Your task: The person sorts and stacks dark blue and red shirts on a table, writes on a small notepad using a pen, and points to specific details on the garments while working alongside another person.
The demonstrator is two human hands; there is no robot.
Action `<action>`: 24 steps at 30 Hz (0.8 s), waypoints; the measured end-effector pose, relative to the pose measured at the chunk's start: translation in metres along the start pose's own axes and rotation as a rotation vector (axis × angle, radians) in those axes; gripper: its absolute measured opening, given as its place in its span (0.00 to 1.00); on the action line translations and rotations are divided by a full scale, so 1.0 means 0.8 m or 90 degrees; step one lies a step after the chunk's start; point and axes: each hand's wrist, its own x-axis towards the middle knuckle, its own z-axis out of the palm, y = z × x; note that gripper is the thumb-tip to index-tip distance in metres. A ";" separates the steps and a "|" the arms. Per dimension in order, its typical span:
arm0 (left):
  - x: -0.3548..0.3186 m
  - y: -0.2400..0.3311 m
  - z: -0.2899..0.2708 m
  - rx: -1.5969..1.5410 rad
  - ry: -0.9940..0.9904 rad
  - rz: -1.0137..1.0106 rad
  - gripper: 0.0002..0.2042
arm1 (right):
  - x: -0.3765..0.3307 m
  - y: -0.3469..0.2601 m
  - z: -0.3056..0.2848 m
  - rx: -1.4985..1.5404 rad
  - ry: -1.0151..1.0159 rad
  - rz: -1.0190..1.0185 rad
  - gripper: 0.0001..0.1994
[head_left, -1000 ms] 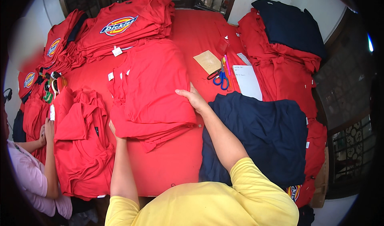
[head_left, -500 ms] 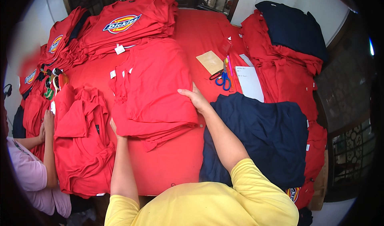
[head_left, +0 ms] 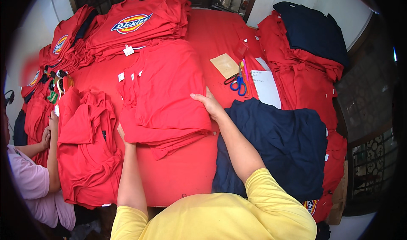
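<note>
A stack of folded red T-shirts (head_left: 169, 87) lies on the red-covered table in front of me, white tags showing at its left edge. My right hand (head_left: 207, 104) grips the right edge, thumb on top and its other fingers partly hidden along the side. At the near left corner, my left hand (head_left: 124, 134) holds the stack's edge, most of its fingers covered by the cloth. A looser heap of red shirts (head_left: 89, 155) sits just left of my left forearm. Under and beside my right forearm lies a pile of navy shirts (head_left: 280, 151).
Blue-handled scissors (head_left: 238, 85), a brown card (head_left: 224, 66) and a white written sheet (head_left: 266, 89) lie right of centre. Red shirts with a printed logo (head_left: 140, 19) are piled at the back. Navy shirts (head_left: 316, 30) top the right-hand pile. A co-worker's hand (head_left: 46, 137) touches red shirts at left.
Both my hands keep their places on the red stack. The whole view has shifted very slightly, and the co-worker's hands at left have moved a little.
</note>
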 end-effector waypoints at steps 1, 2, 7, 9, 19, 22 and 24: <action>-0.002 -0.007 0.002 -0.044 0.009 -0.015 0.18 | -0.001 -0.001 0.002 0.003 -0.002 0.005 0.41; 0.000 -0.004 0.002 -0.091 0.016 -0.028 0.19 | -0.002 -0.002 0.002 0.005 -0.002 0.009 0.41; 0.003 0.016 -0.006 0.041 0.028 0.021 0.19 | 0.012 -0.040 -0.024 -0.601 0.124 -0.031 0.28; -0.002 0.023 -0.014 0.119 0.014 0.030 0.18 | 0.021 -0.086 -0.044 -0.648 0.103 -0.012 0.21; -0.008 -0.010 0.009 -0.128 0.052 -0.029 0.20 | 0.084 -0.084 -0.243 -0.927 0.408 -0.028 0.12; -0.006 -0.005 0.012 -0.108 0.046 -0.018 0.20 | 0.051 -0.021 -0.284 -0.852 0.511 0.001 0.12; -0.007 -0.005 0.009 -0.094 0.050 -0.018 0.21 | 0.051 -0.012 -0.277 -0.797 0.515 0.002 0.12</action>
